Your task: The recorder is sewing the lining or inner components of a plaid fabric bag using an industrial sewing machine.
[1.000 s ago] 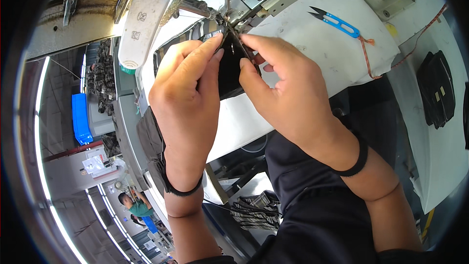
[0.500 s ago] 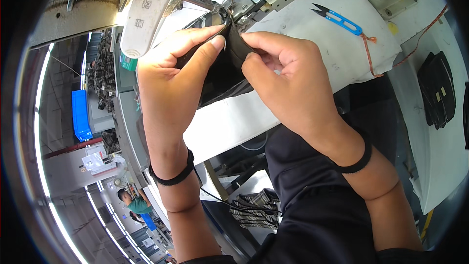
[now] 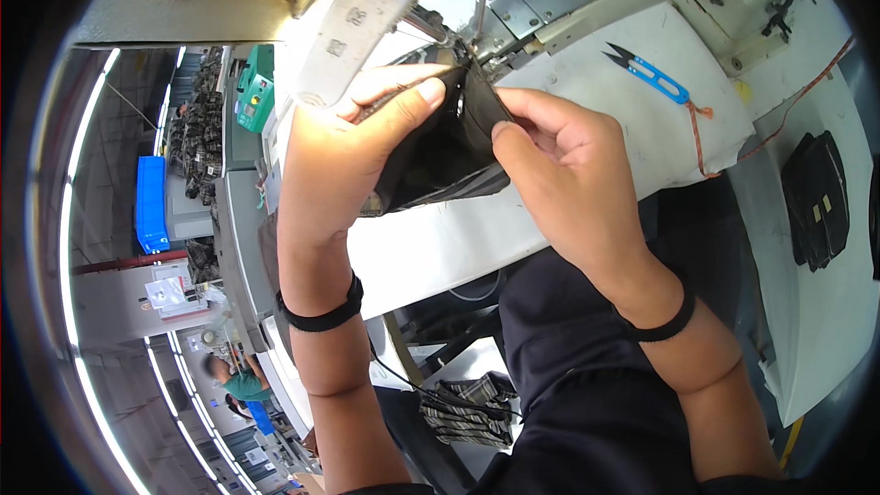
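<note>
A piece of dark fabric [image 3: 431, 148] lies at the front of a sewing machine [image 3: 522, 9], its upper edge close under the needle area. My left hand [image 3: 353, 142] pinches the fabric's left edge between thumb and fingers. On the other side, my right hand [image 3: 568, 160] grips a folded edge with thumb and forefinger. Between the hands the cloth is parted into a dark opening. The needle's exact contact with the cloth is too small to make out.
Blue thread snips [image 3: 655, 78] on an orange cord lie on the white work surface at the right. Stacked black fabric pieces [image 3: 816, 202] rest further right. A white machine arm [image 3: 367, 23] overhangs my left hand. Plaid cloth [image 3: 469, 408] lies below. A person [image 3: 240, 380] works far left.
The view has shifted, so the machine sits further right and lower. My hands have drawn slightly apart, and more of the dark fabric shows between them.
</note>
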A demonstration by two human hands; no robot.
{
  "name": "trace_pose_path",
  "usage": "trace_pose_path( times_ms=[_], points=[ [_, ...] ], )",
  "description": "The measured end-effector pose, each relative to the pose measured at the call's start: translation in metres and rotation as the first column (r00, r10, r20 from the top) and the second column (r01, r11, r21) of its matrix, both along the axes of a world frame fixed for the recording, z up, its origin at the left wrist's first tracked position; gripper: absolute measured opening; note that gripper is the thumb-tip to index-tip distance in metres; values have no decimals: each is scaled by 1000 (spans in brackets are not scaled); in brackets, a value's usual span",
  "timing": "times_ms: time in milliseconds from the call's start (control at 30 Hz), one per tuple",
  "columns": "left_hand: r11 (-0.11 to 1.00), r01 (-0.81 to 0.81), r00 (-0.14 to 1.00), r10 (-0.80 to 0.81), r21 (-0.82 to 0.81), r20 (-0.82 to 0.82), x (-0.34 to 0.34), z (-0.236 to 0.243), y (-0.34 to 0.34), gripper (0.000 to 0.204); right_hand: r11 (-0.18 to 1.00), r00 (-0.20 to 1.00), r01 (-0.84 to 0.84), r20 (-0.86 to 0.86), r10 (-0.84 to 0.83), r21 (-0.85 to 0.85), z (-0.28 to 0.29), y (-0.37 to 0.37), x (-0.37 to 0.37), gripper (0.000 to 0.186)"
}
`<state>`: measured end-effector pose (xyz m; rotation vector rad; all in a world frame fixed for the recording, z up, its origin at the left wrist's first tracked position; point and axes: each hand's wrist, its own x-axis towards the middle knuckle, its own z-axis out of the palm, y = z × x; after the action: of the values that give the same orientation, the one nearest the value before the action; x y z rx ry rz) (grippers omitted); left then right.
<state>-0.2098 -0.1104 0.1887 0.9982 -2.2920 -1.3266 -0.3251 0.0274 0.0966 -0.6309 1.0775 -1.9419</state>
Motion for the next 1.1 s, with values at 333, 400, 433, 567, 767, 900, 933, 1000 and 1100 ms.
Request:
trace_pose_path(
  times_ms=[333, 400, 433, 567, 767, 900, 933, 1000, 1100],
  points=[
    [926, 93, 996, -86, -365, 37, -4, -7, 24, 22, 989, 962, 147, -234, -144, -2, -20, -5, 9, 22],
    [835, 106, 994, -84, -540, 66, -5, -15, 33, 27, 979, 882, 202, -435, -181, 2, -18, -2, 6, 25],
    [836, 101, 995, -80, -540, 62, -4, -20, 37, 27, 980, 881, 198, -439, -178, 1, -18, -2, 7, 25],
    [546, -17, 996, -64, -837, -62, -7, -47, 47, 26, 976, 856, 216, -475, -205, -31, -26, -3, 10, 27],
    [557, -127, 989, 8, -821, -148, -6, -64, 52, 29, 978, 834, 206, -517, -192, -31, -28, -5, 8, 28],
    [552, -162, 982, 5, -818, -191, 1, -70, 52, 32, 980, 823, 197, -538, -181, -28, -25, -10, 12, 25],
    [566, -159, 982, 5, -809, -189, -1, -70, 52, 32, 980, 838, 198, -516, -178, -17, -27, -11, 10, 24],
    [614, -167, 976, -10, -771, -220, -2, -74, 51, 34, 977, 852, 214, -490, -185, 4, -29, -10, 6, 23],
    [594, -169, 972, -34, -786, -234, 5, -79, 40, 37, 989, 905, 148, -405, -127, 20, -26, -10, 5, 22]
  ],
)
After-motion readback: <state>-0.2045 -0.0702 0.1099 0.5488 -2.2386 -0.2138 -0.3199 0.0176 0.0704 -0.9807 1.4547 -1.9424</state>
